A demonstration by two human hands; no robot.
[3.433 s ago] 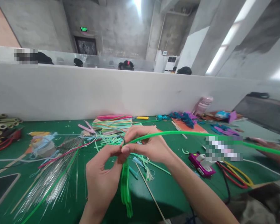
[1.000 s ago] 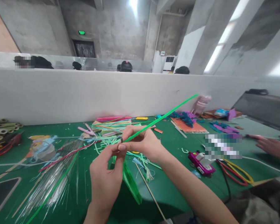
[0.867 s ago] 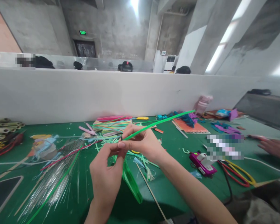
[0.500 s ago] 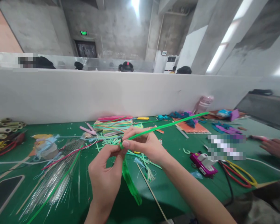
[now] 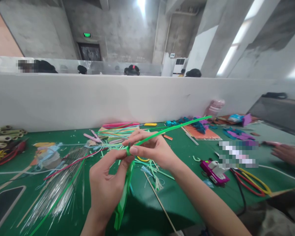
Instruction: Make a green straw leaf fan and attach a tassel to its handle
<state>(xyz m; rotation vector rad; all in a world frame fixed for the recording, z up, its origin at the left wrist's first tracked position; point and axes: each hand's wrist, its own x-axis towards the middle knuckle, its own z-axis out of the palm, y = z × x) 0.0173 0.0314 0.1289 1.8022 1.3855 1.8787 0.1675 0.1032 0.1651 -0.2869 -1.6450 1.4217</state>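
Both hands met just above the middle of the frame, over the green bench (image 5: 184,200). The left hand (image 5: 105,183), rising from the lower centre, pinched the top of a green bundle (image 5: 122,200) of flat strips between thumb and fingers. The bundle hung down and slightly leftward toward the bottom edge. The right hand (image 5: 151,149), coming in from the lower right, was closed on a long green strip (image 5: 179,125) near its lower end, right where the bundle's top was. From that pinch the strip ran up and to the right, its free tip ending in the air at centre right.

A fan of thin silvery wires (image 5: 52,191) lay on the bench at lower left, and a pile of coloured strips (image 5: 119,131) lay just behind the hands. A purple glue gun (image 5: 214,173) sat at the right, near red and yellow loops (image 5: 252,186). Another person's hand (image 5: 288,153) rested at the right edge, well apart. A white partition (image 5: 88,98) stood along the far side of the bench.
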